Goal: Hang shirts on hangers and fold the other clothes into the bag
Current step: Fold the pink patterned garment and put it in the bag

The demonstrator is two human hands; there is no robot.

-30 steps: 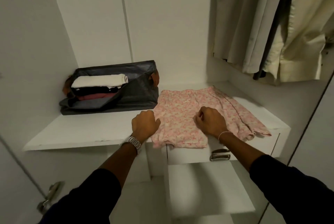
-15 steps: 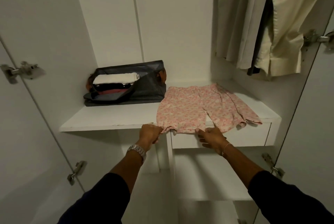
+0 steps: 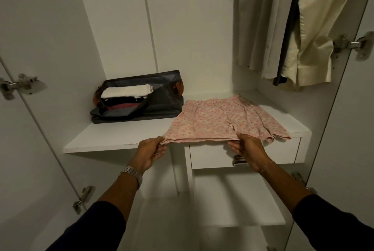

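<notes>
Pink shorts' point(image 3: 218, 121) hem in both grips

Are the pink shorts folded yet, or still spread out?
Spread out. The pink shorts lie flat on the shelf, both legs visible; left hand and right hand pinch the near hem.

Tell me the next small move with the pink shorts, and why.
Probably lift the near hem and fold it away toward the waistband. Both the left hand and the right hand pinch the near edge of the pink shorts, which lie spread flat on the shelf, still unfolded. The open bag beside them already holds folded clothes, so the shorts seem too wide to go in as they are.
</notes>
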